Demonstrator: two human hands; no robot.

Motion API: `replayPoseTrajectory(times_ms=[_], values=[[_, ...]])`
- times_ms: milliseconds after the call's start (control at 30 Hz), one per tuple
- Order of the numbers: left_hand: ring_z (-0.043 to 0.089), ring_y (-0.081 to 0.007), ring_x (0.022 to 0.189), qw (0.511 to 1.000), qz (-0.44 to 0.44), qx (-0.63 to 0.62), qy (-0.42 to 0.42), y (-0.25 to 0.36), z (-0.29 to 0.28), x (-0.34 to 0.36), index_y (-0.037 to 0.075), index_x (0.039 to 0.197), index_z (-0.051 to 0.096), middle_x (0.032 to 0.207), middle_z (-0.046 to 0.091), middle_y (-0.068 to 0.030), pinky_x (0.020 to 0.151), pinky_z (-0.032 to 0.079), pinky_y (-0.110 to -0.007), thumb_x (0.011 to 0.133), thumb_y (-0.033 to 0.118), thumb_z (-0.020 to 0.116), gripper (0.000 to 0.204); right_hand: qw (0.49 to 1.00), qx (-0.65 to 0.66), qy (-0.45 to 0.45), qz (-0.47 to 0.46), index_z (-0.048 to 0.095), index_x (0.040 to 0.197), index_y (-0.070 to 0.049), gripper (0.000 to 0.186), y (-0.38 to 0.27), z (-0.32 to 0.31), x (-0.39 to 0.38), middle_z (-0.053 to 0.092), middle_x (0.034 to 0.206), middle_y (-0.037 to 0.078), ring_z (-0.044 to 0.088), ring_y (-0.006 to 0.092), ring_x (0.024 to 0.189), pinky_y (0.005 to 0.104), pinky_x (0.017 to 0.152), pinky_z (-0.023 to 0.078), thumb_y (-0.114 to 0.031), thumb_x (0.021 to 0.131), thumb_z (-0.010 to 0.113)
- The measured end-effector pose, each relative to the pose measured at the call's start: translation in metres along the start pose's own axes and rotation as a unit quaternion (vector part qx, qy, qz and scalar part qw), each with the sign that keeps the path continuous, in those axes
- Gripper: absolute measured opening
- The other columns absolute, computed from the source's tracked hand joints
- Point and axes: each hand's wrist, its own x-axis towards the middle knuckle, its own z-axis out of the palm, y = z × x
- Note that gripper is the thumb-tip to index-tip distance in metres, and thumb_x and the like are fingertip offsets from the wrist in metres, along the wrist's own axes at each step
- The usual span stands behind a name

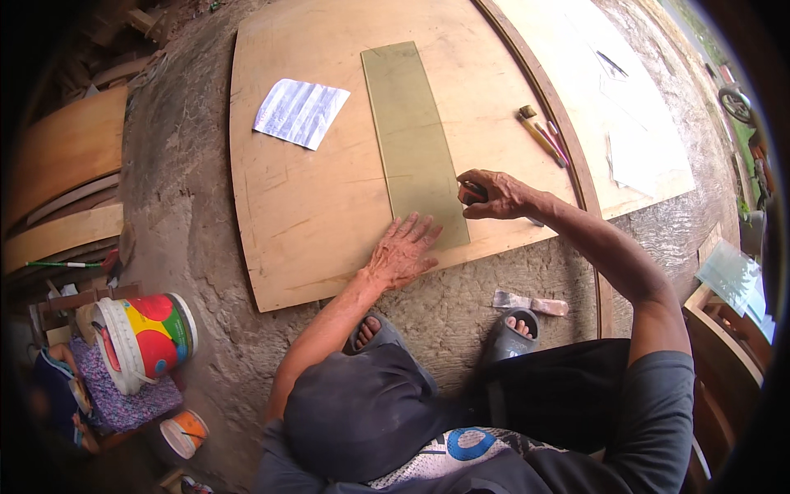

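Observation:
A long, narrow strip of greenish glass [415,132] lies on a light plywood board [304,206]. My left hand [401,253] rests flat on the strip's near end, fingers spread. At the strip's right edge, my right hand [504,195] is closed around a small black and orange thing that looks like a tape measure [471,194]. Fingers cover part of it, and I cannot make out any drawn-out blade.
A creased, striped paper [302,111] lies left of the glass. Pen-like tools [543,142] lie beside a wooden strip [539,70] at right. A second pale board [650,148] adjoins it. A paint bucket [156,337] stands left; glass pieces [731,276] sit at far right.

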Motion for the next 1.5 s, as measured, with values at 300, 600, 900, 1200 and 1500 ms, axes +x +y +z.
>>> replayPoseTrajectory(times_ms=[300, 600, 900, 1200, 1500], values=[[0.065, -0.0125, 0.101, 0.713, -0.191, -0.665, 0.114, 0.003, -0.010, 0.029, 0.007, 0.125, 0.062, 0.108, 0.071, -0.0022, 0.081, 0.052, -0.031, 0.096, 0.037, 0.074, 0.043, 0.962, -0.133, 0.006, -0.239, 0.056, 0.134, -0.002, 0.066, -0.032, 0.029, 0.022, 0.065, 0.110, 0.018, 0.065, 0.0366, 0.105, 0.0453, 0.093, 0.054, -0.022, 0.076, 0.079], [0.065, -0.0105, 0.067, 0.626, -0.282, -0.714, 0.140, -0.032, -0.010, 0.018, 0.008, 0.100, 0.059, 0.089, 0.065, -0.0027, 0.046, 0.044, -0.024, 0.098, 0.035, 0.070, 0.029, 0.964, -0.226, -0.008, -0.141, 0.058, 0.139, -0.020, 0.049, 0.013, 0.010, -0.001, 0.067, 0.111, 0.013, 0.064, 0.0305, 0.109, 0.0443, 0.092, 0.055, -0.018, 0.090, 0.063], [0.070, -0.0299, 0.064, 0.905, -0.366, -0.189, 0.106, -0.039, -0.023, 0.019, 0.001, 0.099, 0.065, 0.078, 0.072, -0.0149, 0.062, 0.056, -0.045, 0.096, 0.033, 0.068, 0.032, 0.955, -0.277, 0.039, -0.096, 0.061, 0.131, -0.016, 0.048, 0.075, -0.002, -0.051, 0.064, 0.111, 0.011, 0.064, 0.0284, 0.105, 0.0423, 0.088, 0.055, -0.011, 0.084, 0.065], [0.049, -0.0378, 0.132, 0.962, -0.178, 0.004, 0.207, -0.012, -0.003, 0.022, 0.007, 0.132, 0.060, 0.141, 0.056, -0.0188, 0.109, 0.041, -0.048, 0.093, 0.021, 0.065, 0.041, 0.953, -0.263, 0.053, -0.139, 0.063, 0.125, -0.013, 0.045, 0.086, -0.010, -0.047, 0.065, 0.106, 0.010, 0.064, 0.0282, 0.102, 0.0424, 0.085, 0.055, -0.009, 0.080, 0.067], [0.013, -0.0404, 0.157, 0.993, 0.028, 0.006, 0.119, 0.058, 0.054, 0.066, 0.004, 0.158, 0.035, 0.169, 0.019, -0.0203, 0.127, 0.011, -0.054, 0.096, 0.041, 0.063, 0.078, 0.957, -0.265, 0.053, -0.109, 0.063, 0.128, -0.017, 0.047, 0.080, -0.008, -0.048, 0.066, 0.109, 0.010, 0.064, 0.0294, 0.107, 0.0436, 0.091, 0.055, -0.012, 0.081, 0.066]])
